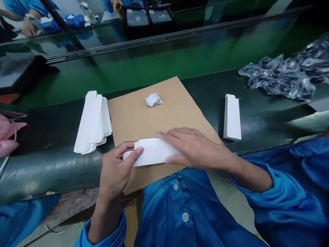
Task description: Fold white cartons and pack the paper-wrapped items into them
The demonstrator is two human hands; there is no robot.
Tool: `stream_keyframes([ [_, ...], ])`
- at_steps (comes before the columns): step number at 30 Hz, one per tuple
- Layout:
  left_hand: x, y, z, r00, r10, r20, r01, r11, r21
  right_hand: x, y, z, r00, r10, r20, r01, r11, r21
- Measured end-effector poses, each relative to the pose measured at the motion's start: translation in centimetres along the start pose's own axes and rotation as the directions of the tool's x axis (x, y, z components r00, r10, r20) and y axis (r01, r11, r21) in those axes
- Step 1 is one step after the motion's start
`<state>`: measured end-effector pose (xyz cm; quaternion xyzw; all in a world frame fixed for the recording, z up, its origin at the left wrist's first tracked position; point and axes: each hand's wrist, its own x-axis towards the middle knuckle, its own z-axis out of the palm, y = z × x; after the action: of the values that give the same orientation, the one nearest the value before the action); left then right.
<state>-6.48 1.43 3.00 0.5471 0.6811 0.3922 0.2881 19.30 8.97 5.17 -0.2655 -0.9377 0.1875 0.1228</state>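
Between my hands, just above the near part of a brown cardboard sheet (164, 116), is a white paper box (151, 151). My left hand (119, 163) pinches its left end, thumb on the front and fingers behind. The right end lies under my right hand (187, 145), whose fingers stretch along the top edge while the thumb rests low on the face. A stack of flat white box blanks (92, 125) lies to the left, touching the sheet. Right of the sheet stands a formed white box (232, 118). A small crumpled white packet (153, 99) rests on the sheet.
Plastic-wrapped items (282, 75) are piled at the right on the dark green bench (56, 164). Something pink (9, 133) sits at the left edge, near a black tray (17, 72). Behind a rail, a co-worker's hand (28, 27) and black trays (147, 20) show.
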Motion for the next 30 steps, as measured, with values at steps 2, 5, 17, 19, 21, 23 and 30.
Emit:
stream_keyframes([
  [2,0.3,-0.2,0.4,0.999,-0.018,0.046,0.021,0.997,-0.074,-0.3,-0.8,1.4,0.997,-0.037,-0.071,0.018,0.968,-0.25],
  [5,0.2,-0.3,0.8,0.982,-0.011,0.187,0.048,0.98,-0.193,-0.7,-0.7,2.7,0.986,-0.128,-0.109,0.078,0.923,-0.377],
  [17,0.6,-0.7,2.0,1.0,-0.017,0.006,0.017,0.995,-0.103,-1.3,-1.2,2.5,0.974,-0.215,-0.072,0.146,0.838,-0.525],
  [19,0.4,-0.7,1.8,1.0,-0.013,-0.01,0.011,0.986,-0.168,-1.4,-0.9,2.4,0.971,-0.212,-0.11,0.124,0.84,-0.529],
  [21,-0.3,-0.3,1.8,0.998,0.026,-0.065,-0.046,0.945,-0.325,-1.3,-0.4,2.3,0.964,-0.13,-0.234,-0.008,0.86,-0.51],
  [23,-1.4,0.4,2.7,0.974,0.12,-0.193,-0.196,0.873,-0.447,-0.9,-0.2,2.5,0.907,-0.02,-0.422,-0.204,0.854,-0.478],
  [30,-2.8,1.6,8.5,0.924,0.133,-0.359,-0.26,0.907,-0.332,-0.3,-3.6,5.1,0.913,-0.095,-0.396,-0.007,0.969,-0.248],
])
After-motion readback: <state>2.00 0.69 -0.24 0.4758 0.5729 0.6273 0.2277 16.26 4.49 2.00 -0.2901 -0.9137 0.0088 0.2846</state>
